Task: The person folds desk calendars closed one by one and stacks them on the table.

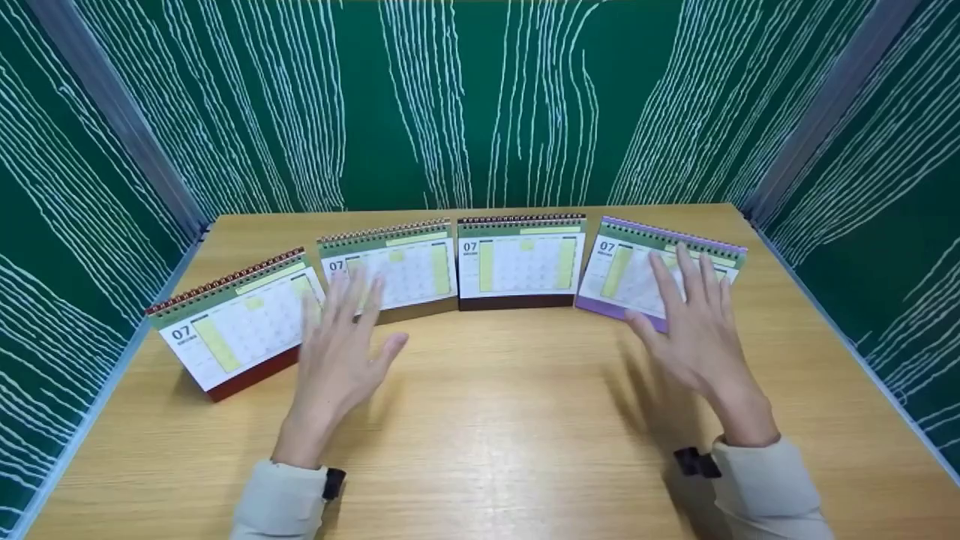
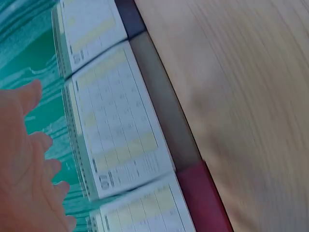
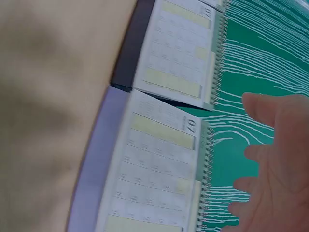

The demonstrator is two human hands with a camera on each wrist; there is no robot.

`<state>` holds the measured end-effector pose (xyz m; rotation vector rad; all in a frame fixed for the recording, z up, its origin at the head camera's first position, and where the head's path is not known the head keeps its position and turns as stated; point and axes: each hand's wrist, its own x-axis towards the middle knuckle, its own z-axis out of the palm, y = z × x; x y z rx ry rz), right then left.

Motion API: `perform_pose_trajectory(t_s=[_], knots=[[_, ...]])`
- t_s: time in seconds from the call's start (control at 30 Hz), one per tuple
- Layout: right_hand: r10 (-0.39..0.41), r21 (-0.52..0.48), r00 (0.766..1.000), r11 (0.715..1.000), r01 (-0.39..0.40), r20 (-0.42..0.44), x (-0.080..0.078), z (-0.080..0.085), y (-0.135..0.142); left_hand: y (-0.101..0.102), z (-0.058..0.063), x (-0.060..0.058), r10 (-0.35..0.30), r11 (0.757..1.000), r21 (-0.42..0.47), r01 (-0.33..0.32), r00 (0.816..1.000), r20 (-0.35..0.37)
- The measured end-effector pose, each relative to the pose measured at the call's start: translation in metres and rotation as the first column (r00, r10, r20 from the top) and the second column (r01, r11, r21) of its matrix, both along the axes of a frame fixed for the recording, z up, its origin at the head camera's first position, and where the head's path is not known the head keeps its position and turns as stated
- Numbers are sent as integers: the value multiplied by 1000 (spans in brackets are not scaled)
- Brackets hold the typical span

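Red-based calendar [image 1: 244,330], tan-based calendar [image 1: 411,270], dark-based calendar [image 1: 521,262] and purple-based calendar [image 1: 619,271] stand in a shallow arc on the desk [image 1: 480,420] in the head view, the last three along its far edge, the red one angled beside its left edge, the purple one towards the far right corner. The left hand [image 1: 341,360] is over the gap between the red and tan calendars, the right hand [image 1: 697,337] over the purple one; each grip is spread wide, thumb out, with nothing in it. Fine spacing seems the work in hand: small nudges with flat fingers low on a base would suit better than pulling at the coils, and the pages should face the near edge. In the left wrist view the red, tan and dark bases run almost end to end, so any turn of one would probably push its neighbour; steadying that neighbour would help. Here the fingers show apart from the coils. In the right wrist view the purple and dark bases meet at their front corners while their tops fan apart, so that corner makes a good pivot; these fingertips, too, appear clear of the coils, best lifted straight away to avoid snagging a page.
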<state>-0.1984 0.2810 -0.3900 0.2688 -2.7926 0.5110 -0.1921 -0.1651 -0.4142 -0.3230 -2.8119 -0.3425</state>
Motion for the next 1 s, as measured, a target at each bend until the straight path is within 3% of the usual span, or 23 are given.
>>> perform_pose_trajectory(t_s=[0.2,0.43,0.6,0.77,1.0], knots=[[1,-74,1000,997,-1,2,-8,21,17,23,-4,-9,-96,995,24,96,995,18],[-26,-177,999,984,34,46,-15,38,33,51,1,-21,-188,966,189,176,981,49],[-48,-239,996,969,66,80,-20,39,39,75,4,-31,-250,916,338,216,966,62],[-75,-290,995,953,92,68,-24,38,49,103,5,-41,-304,851,471,231,949,85],[-143,-369,987,916,159,69,-35,33,51,140,-2,-59,-388,760,591,271,918,78]])
